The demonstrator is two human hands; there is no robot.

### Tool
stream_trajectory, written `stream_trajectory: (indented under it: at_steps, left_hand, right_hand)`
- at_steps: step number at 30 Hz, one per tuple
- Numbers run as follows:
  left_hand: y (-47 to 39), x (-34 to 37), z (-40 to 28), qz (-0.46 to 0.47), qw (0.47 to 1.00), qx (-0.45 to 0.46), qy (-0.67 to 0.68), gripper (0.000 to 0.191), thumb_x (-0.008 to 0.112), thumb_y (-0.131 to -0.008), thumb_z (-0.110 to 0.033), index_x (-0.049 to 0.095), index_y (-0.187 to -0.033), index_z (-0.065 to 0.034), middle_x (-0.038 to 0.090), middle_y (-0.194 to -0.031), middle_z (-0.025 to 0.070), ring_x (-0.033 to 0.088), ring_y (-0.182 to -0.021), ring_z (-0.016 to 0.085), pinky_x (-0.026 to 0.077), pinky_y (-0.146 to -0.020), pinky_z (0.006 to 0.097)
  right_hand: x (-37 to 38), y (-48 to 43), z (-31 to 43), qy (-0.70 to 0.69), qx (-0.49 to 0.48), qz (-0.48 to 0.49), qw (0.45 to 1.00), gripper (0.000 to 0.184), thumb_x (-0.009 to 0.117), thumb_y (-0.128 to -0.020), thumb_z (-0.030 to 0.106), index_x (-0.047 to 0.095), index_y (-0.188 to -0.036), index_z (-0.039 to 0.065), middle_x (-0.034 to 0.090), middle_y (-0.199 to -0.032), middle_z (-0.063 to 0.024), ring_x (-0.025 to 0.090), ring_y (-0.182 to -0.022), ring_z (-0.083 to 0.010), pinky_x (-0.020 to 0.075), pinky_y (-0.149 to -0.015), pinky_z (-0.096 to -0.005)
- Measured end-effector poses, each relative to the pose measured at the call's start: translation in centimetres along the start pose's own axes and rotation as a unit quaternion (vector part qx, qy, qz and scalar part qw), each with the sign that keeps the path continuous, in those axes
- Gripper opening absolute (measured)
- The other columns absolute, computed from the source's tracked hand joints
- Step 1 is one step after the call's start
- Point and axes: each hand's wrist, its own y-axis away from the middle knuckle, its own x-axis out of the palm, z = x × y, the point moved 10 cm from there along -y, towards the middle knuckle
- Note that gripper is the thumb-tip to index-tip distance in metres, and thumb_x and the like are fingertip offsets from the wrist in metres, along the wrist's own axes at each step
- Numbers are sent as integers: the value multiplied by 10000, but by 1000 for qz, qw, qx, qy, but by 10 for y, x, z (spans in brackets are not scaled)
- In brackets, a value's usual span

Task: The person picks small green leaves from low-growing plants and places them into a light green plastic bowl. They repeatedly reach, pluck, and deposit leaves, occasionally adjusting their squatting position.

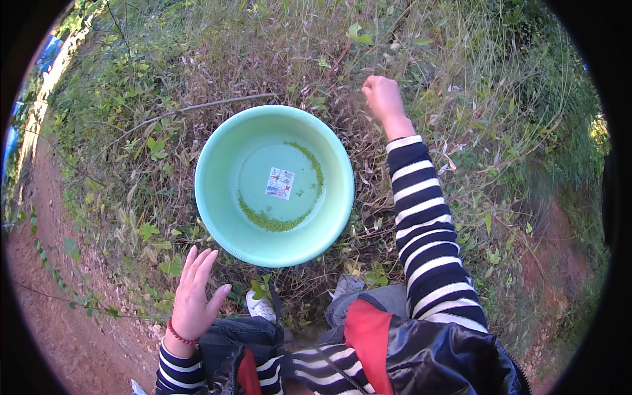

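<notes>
A round light-green plastic basin (275, 247) stands on the grass in front of me. Small yellow-green grains or seeds (276, 225) lie in a curve along its floor, around a printed label (280, 183). My left hand (195, 291), with a red bead bracelet (180, 334) at the wrist, is held just outside the basin's lower left rim, fingers apart and empty. My right hand (382, 98) reaches past the basin's upper right side, over dry grass, with its fingers curled; whether it holds anything cannot be seen.
Dry grass and weeds (163, 123) surround the basin. A thin bare stem (212, 103) lies beyond its upper left rim. A reddish dirt path (54, 306) runs along the left. My shoes (260, 306) are below the basin, and taller green growth (558, 123) stands at right.
</notes>
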Motion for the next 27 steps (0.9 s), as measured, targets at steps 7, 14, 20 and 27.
stream_trajectory:
  at_steps: [7, 14, 20, 27]
  left_hand:
    - [11, -6, 0, -22, 1000, 10, 1, 596, 676, -776, -106, 436, -1313, -10, 469, -1312, 199, 328, -1311, 400, 315, -1062, 440]
    - [7, -1, 1, -11, 1000, 22, 4, 604, 674, -772, -92, 426, -1314, 7, 467, -1316, 201, 332, -1307, 403, 312, -1062, 442]
    - [2, 1, 7, 0, 1000, 12, 11, 600, 665, -778, -90, 421, -1317, 7, 472, -1310, 202, 329, -1306, 412, 307, -1063, 448]
    - [-12, 2, 0, 3, 1000, 12, 12, 596, 663, -778, -90, 418, -1313, 5, 475, -1301, 206, 328, -1300, 426, 312, -1057, 459]
  right_hand:
    - [-34, 28, 97, -383, -2, 137, 913, 190, 602, -866, 142, 653, -853, -41, 667, -705, -111, 652, -570, -129, 533, -517, -252]
    - [-22, 97, 183, -274, -275, 326, 862, 293, 619, -876, 207, 642, -1050, -28, 685, -833, -123, 666, -743, -157, 537, -697, -268]
    - [-74, 10, -4, -417, 110, -106, 896, 273, 605, -861, 228, 672, -988, -4, 696, -851, -118, 663, -714, -154, 537, -682, -299]
    - [-91, -26, -136, 14, 165, -160, 973, 307, 545, -802, 139, 656, -1057, 8, 646, -1019, -213, 615, -977, -350, 470, -895, -407]
